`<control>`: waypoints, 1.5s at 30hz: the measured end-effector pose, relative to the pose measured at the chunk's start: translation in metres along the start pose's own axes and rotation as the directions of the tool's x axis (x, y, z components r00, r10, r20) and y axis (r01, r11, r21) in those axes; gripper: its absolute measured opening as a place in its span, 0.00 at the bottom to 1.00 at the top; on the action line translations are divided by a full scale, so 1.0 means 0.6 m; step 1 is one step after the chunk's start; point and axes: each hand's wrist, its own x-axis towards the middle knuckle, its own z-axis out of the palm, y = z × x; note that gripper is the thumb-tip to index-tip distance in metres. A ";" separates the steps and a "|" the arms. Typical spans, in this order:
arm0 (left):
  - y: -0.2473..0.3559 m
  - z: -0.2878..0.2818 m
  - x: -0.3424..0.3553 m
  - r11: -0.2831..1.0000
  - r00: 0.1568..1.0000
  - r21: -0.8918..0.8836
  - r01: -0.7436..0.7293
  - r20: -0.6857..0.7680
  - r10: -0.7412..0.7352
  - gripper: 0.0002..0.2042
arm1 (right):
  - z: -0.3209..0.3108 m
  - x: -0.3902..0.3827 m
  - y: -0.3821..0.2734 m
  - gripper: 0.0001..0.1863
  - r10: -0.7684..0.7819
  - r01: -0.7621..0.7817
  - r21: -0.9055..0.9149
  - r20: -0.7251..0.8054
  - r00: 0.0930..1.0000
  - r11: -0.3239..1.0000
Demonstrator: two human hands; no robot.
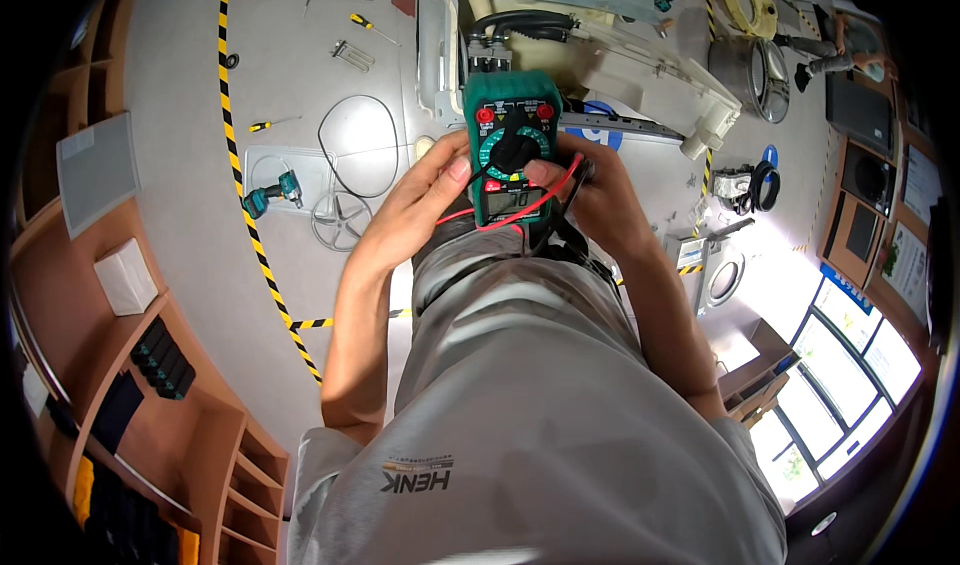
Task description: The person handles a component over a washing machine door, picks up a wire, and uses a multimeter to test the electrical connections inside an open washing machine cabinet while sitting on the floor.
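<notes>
A dark green multimeter [515,100] with a black rotary dial and a small grey display is held between my hands in front of my body. My left hand [425,200] is closed on its left side, the thumb along the edge. My right hand [608,200] grips the right side, its thumb at the edge of the dial. A red test lead [530,210] crosses over the display and runs toward both hands. Black leads hang by my right fingers; the probe tips cannot be made out. Behind the meter stands an opened appliance cabinet [437,45] with black hoses [530,25].
Left on the floor lie a cordless drill [275,195] on a clear tray, a belt [357,145], a pulley wheel [341,221], screwdrivers [365,23] and a heating element [352,57]. Right are a pale plastic tub part [650,75], a metal drum [750,80] and a hose [766,185]. Another person [855,50] is far right.
</notes>
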 end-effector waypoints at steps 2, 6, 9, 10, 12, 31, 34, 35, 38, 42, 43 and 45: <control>-0.009 -0.004 0.002 0.969 0.994 -0.246 -0.005 0.104 0.031 0.28 | 0.000 0.004 -0.009 0.21 0.035 -0.035 -0.008 0.019 0.999 0.999; -0.001 0.009 0.002 0.951 0.999 -0.308 -0.026 0.038 0.039 0.33 | 0.007 0.016 -0.033 0.20 0.050 -0.049 -0.045 0.023 0.998 0.998; -0.015 -0.003 0.008 0.964 0.996 -0.255 -0.082 -0.060 0.069 0.35 | 0.008 0.015 -0.061 0.19 0.027 -0.020 -0.116 0.064 0.998 0.993; -0.014 -0.002 0.013 0.945 0.991 -0.310 -0.107 -0.112 0.076 0.36 | 0.006 0.017 -0.059 0.19 0.039 -0.022 -0.177 0.093 0.995 0.984; 0.002 -0.007 0.019 0.933 0.982 -0.320 -0.163 -0.145 0.122 0.32 | 0.001 0.022 -0.054 0.19 0.067 -0.019 -0.298 0.151 0.986 0.954; -0.044 -0.018 -0.008 0.710 0.893 -0.627 -0.321 -0.450 0.007 0.17 | -0.001 0.020 0.005 0.24 0.034 -0.055 -0.169 -0.128 0.991 0.984; -0.053 -0.011 -0.011 0.644 0.937 -0.700 -0.309 -0.340 0.080 0.21 | -0.007 0.029 0.000 0.24 0.002 -0.003 -0.009 -0.114 0.993 1.000; -0.054 -0.010 -0.013 0.633 0.948 -0.719 -0.288 -0.308 0.081 0.22 | -0.007 0.030 -0.007 0.23 -0.007 0.012 0.048 -0.113 0.994 0.999; -0.053 -0.003 -0.022 0.645 0.971 -0.734 -0.214 -0.233 0.056 0.22 | -0.004 0.034 -0.020 0.19 -0.036 0.063 0.191 -0.138 0.990 0.980; -0.038 0.003 -0.027 0.653 0.985 -0.744 -0.140 -0.174 0.012 0.26 | -0.019 0.041 -0.013 0.19 -0.062 0.083 0.233 -0.099 0.993 0.969; -0.039 -0.001 -0.029 0.631 0.990 -0.767 -0.118 -0.144 0.010 0.28 | -0.023 0.044 -0.013 0.19 -0.075 0.094 0.230 -0.088 0.993 0.969; -0.044 -0.010 -0.031 0.584 0.997 -0.809 -0.070 -0.081 0.007 0.32 | -0.024 0.047 -0.017 0.18 -0.094 0.108 0.223 -0.073 0.993 0.969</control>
